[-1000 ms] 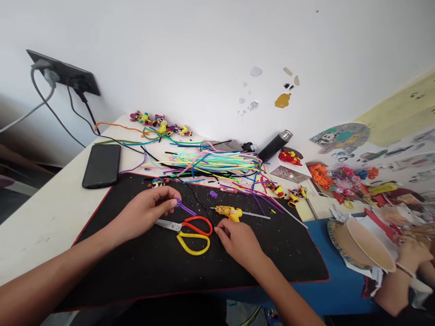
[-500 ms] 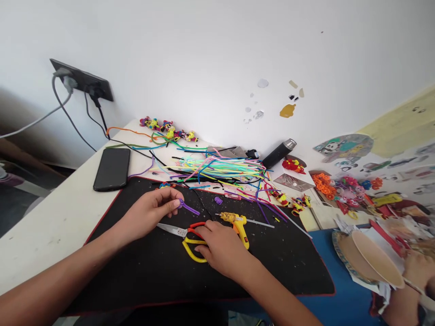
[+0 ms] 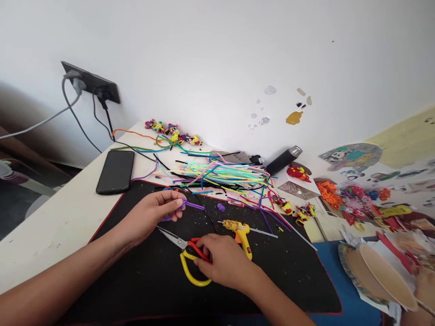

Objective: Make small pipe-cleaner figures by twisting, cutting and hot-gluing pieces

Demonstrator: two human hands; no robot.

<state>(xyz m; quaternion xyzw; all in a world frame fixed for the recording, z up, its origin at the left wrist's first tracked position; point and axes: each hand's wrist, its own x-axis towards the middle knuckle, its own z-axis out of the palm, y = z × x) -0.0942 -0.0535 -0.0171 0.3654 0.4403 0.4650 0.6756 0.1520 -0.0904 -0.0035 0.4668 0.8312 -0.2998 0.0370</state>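
Note:
My left hand point(image 3: 163, 209) pinches a purple pipe cleaner point(image 3: 194, 205), coiled at the fingertips with a straight end pointing right. My right hand point(image 3: 224, 260) grips the scissors point(image 3: 183, 244) by their red and yellow handles. The blades point left and lie below my left hand, apart from the purple piece. Just beyond my right hand lies a yellow hot glue gun point(image 3: 242, 231) with a glue stick in its back. A small purple coil point(image 3: 221, 207) rests on the black mat point(image 3: 146, 280). Another bit of purple shows beneath my left fingers.
Behind the mat is a pile of colourful pipe cleaners point(image 3: 227, 174), with a black flask point(image 3: 283, 160) near the wall. A phone point(image 3: 115, 172) lies on the left. Small pipe-cleaner figures point(image 3: 173, 131) sit at the back. At far right are a cardboard plate point(image 3: 387, 276) and another person's hand point(image 3: 424, 285).
The scissor handles have spread wider, the yellow one moving toward me. My left hand has turned the purple piece slightly. The whole view has shifted a little.

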